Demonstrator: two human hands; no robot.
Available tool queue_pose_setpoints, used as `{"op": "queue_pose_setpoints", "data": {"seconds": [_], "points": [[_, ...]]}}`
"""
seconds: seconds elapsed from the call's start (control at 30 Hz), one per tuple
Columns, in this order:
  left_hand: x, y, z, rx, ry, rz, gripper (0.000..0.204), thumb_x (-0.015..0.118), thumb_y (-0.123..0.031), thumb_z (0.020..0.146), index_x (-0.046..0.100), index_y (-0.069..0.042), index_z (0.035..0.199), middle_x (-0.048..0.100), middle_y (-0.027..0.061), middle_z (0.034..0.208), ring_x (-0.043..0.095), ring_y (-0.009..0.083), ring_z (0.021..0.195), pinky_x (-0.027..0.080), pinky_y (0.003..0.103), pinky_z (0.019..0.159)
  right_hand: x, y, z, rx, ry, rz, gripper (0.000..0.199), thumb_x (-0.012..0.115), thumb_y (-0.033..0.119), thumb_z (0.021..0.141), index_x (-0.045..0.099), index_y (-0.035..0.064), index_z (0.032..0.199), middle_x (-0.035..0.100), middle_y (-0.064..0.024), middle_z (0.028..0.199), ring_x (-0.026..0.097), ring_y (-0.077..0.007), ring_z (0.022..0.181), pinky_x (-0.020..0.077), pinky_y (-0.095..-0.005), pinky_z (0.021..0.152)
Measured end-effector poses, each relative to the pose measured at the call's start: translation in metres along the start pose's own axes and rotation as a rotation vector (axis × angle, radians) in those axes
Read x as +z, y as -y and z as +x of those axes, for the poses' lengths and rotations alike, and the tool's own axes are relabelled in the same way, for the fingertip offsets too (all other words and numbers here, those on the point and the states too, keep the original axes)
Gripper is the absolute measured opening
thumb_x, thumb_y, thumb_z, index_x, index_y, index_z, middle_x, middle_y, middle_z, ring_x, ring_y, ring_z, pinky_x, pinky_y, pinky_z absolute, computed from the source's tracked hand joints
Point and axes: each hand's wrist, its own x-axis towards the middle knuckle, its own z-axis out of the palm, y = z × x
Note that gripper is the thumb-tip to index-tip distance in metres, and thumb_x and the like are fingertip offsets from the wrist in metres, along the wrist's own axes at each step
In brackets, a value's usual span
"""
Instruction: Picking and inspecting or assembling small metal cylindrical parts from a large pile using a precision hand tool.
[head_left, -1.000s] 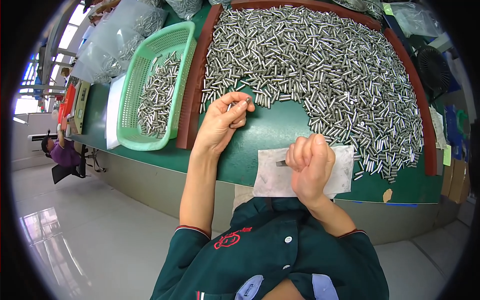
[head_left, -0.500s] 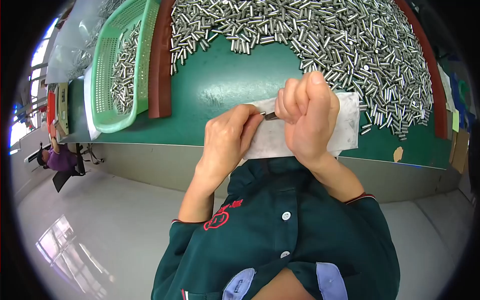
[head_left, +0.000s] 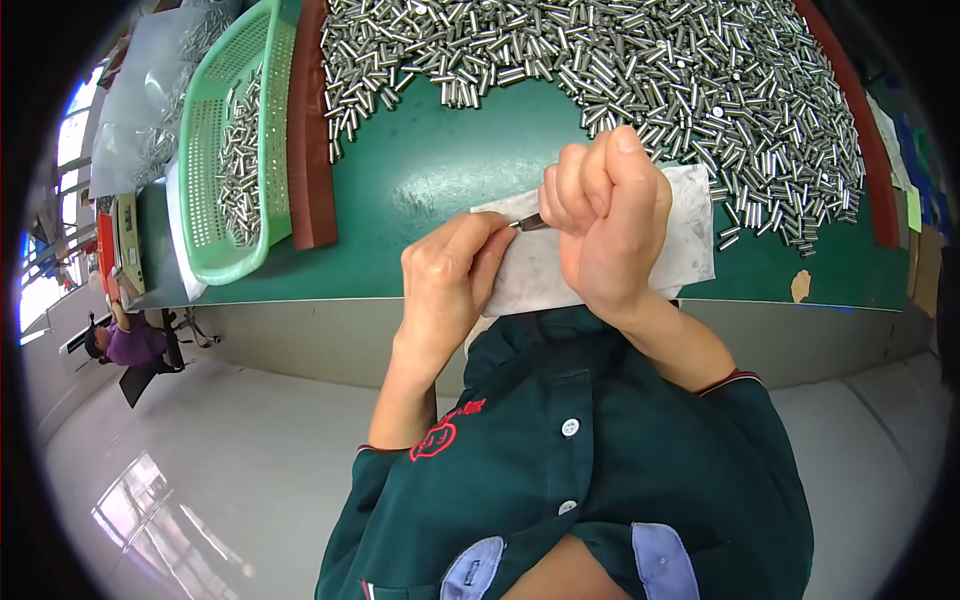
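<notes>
My right hand (head_left: 608,215) is closed in a fist around a thin metal tool whose tip (head_left: 530,224) pokes out to the left. My left hand (head_left: 450,275) meets that tip with pinched fingertips; whatever small part it holds is hidden by the fingers. Both hands hover over a white cloth (head_left: 690,235) on the green table (head_left: 440,180). A big heap of small shiny metal cylinders (head_left: 680,80) spreads across the table beyond the hands.
A green plastic basket (head_left: 215,180) with more metal cylinders stands at the left, beside a brown raised edge (head_left: 312,140). Clear plastic bags (head_left: 140,110) lie further left. Another person in purple (head_left: 125,340) sits far left below.
My left hand left the heap of cylinders and came back to meet my right hand over the cloth. The view has tilted down and closer.
</notes>
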Motion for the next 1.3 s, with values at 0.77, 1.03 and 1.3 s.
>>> {"op": "queue_pose_setpoints", "data": {"seconds": [0.77, 1.03, 1.3], "points": [[-0.001, 0.002, 0.0, 0.021, -0.031, -0.011, 0.008, 0.063, -0.002, 0.067, 0.055, -0.002, 0.068, 0.05, 0.0091, 0.056, 0.05, 0.0244, 0.048, 0.038, 0.031, 0.044, 0.006, -0.004, -0.003, -0.07, 0.096, -0.073, 0.038, 0.028, 0.023, 0.091, 0.027, 0.0091, 0.056, 0.025, 0.001, 0.046, 0.019, -0.0066, 0.042, 0.0186, -0.0227, 0.039], [-0.004, 0.003, 0.002, 0.047, -0.027, 0.029, 0.009, 0.063, -0.003, 0.068, 0.055, -0.002, 0.073, 0.05, 0.0114, 0.058, 0.05, 0.0274, 0.05, 0.039, 0.033, 0.045, 0.01, -0.007, -0.001, -0.142, 0.141, -0.255, 0.036, 0.03, 0.017, 0.091, 0.027, 0.0073, 0.057, 0.026, 0.0007, 0.049, 0.022, -0.0072, 0.044, 0.0209, -0.0234, 0.04], [-0.024, 0.019, 0.01, -0.499, 0.148, -1.495, 0.013, 0.049, -0.015, 0.086, 0.049, -0.004, 0.092, 0.05, 0.005, 0.075, 0.026, 0.0035, 0.049, 0.024, 0.018, 0.045, 0.008, -0.008, -0.006, -0.126, 0.104, -0.149, 0.036, 0.029, 0.018, 0.09, 0.027, 0.009, 0.055, 0.026, 0.0006, 0.047, 0.02, -0.0068, 0.041, 0.0199, -0.0231, 0.038]]}}
